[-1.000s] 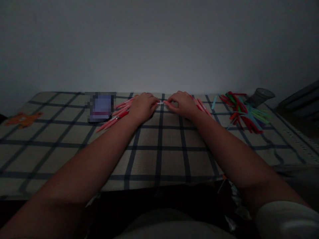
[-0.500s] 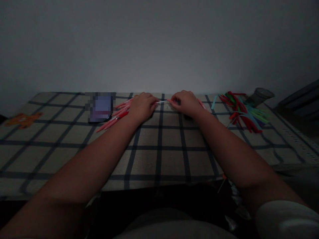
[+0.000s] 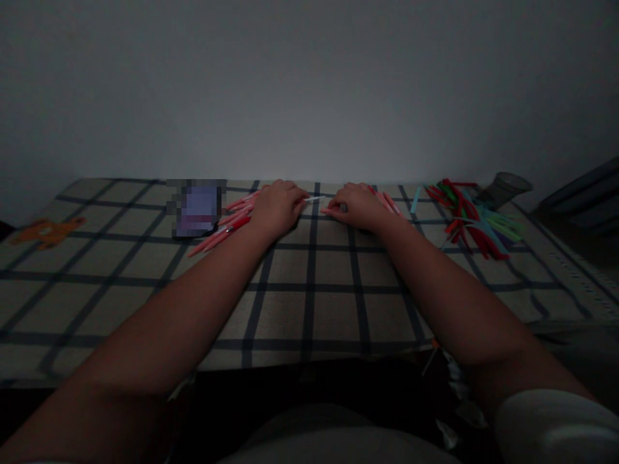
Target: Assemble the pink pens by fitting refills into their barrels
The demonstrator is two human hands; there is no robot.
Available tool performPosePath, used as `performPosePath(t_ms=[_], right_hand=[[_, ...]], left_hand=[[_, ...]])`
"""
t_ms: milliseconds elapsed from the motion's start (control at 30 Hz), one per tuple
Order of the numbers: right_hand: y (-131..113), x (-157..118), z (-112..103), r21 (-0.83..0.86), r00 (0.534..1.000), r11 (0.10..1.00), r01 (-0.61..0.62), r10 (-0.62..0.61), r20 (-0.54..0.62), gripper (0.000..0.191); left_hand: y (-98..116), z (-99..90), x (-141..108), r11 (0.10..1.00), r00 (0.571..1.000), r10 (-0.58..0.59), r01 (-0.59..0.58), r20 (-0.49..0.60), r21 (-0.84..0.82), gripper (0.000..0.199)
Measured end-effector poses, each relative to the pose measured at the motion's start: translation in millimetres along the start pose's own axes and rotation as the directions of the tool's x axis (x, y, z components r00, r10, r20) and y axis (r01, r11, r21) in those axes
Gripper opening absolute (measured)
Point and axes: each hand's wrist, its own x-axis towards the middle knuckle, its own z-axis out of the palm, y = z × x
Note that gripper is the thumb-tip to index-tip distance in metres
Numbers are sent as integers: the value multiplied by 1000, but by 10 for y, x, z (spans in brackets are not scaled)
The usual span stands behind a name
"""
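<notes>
My left hand (image 3: 280, 205) is closed, its thumb and fingers pinching a thin white stick (image 3: 315, 198) that points right across the middle of the checked cloth. A small gap to the right, my right hand (image 3: 355, 205) is closed too, with a small pink piece (image 3: 329, 211) showing at its fingertips. That piece is apart from the stick's end. Several slim pink pens (image 3: 213, 240) lie beside my left hand, partly hidden behind it. Among them is a red pen (image 3: 238, 223). Behind my right wrist lie more pink pen-like sticks (image 3: 391, 203).
A blurred-out dark phone-like object (image 3: 198, 209) lies left of the pens. An orange cut-out shape (image 3: 48, 232) is at the far left. Coloured strips (image 3: 476, 225) are heaped at the right by a tilted clear cup (image 3: 505, 190). A wall (image 3: 309, 90) borders the table's back.
My right hand has dropped slightly toward me, and its pink piece has come away from the white stick's end. My left hand has hardly moved.
</notes>
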Motion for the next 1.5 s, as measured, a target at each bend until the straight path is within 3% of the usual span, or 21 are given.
performPosePath(t_ms=[300,500,1133,1500], right_hand=[[-17,-9,-35,-23,998,1000,5,-4,67,41],[-84,-37,-135,-17,999,999,-32,33,40,34],[-7,12,-13,8,997,1000,16,-17,78,43],[15,28,15,-9,998,999,-41,41,57,37]], left_hand=[[-37,49,14,1000,1000,2,-2,-13,17,33],[-37,52,8,1000,1000,-5,6,-7,23,32],[-11,30,4,999,1000,-25,25,4,29,33],[-28,46,11,1000,1000,-19,19,3,22,32]])
